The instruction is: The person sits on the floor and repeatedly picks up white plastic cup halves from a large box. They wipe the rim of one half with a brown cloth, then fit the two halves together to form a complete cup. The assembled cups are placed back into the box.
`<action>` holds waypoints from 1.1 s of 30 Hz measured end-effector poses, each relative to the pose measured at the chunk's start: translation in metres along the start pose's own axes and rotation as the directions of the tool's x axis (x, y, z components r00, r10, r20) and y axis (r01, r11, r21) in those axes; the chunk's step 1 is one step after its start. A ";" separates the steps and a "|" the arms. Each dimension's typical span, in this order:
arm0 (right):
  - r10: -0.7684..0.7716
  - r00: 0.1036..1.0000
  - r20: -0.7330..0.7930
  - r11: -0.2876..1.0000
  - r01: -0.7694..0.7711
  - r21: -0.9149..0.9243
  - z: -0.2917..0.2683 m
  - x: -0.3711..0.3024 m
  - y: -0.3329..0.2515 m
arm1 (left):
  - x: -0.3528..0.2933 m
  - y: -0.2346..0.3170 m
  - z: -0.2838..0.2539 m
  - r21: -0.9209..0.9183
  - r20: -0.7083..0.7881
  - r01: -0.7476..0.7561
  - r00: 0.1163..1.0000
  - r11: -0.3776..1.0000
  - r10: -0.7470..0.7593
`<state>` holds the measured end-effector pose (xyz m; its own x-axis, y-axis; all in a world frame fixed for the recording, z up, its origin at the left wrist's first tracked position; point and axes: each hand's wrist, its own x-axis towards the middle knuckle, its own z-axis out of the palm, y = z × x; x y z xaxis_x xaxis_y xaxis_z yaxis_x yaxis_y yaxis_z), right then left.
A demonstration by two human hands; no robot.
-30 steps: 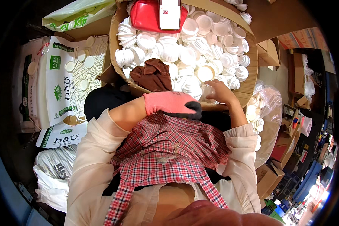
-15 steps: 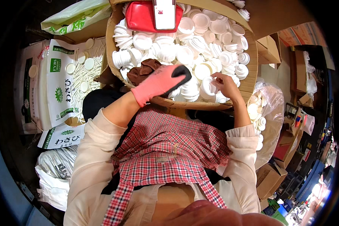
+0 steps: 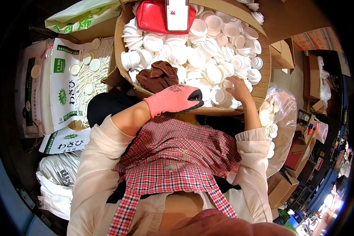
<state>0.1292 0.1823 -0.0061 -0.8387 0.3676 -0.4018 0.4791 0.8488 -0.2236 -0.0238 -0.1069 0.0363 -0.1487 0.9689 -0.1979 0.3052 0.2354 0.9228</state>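
A large cardboard box (image 3: pixel 264 70) in front of me is heaped with white round plastic lids (image 3: pixel 214 74). My left hand (image 3: pixel 176 99), in a pink glove with dark palm and fingertips, is at the box's near edge. Its fingers are curled closed; what they hold, if anything, is hidden. My bare right hand (image 3: pixel 239 89) hovers over the lids at the near right, fingers apart and nothing in them. Just below its fingertips sits a ribbed white lid (image 3: pixel 218 95). A crumpled brown cloth (image 3: pixel 158 75) lies on the heap beyond my left hand.
A red pouch (image 3: pixel 149 17) and a phone (image 3: pixel 177 15) rest at the box's far side. To the left, a tray (image 3: pixel 91 74) holds thin white sticks and several discs. On the right, a clear plastic bag (image 3: pixel 283 114) contains more white pieces.
My left hand has drawn down toward the box's near edge, uncovering more of the brown cloth. The right hand has lifted off the ribbed lid and its fingers have spread.
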 end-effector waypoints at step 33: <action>-0.233 0.935 -0.267 0.956 0.271 0.115 -0.033 -0.009 -0.020 | 0.025 -0.030 -0.014 -0.106 -0.333 0.027 0.941 0.994 -0.061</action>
<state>0.1184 0.1746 0.0317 -0.9651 0.2473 -0.0864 0.2602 0.8670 -0.4250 -0.0503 -0.0911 0.0083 -0.4716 0.8718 -0.1323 0.2000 0.2519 0.9469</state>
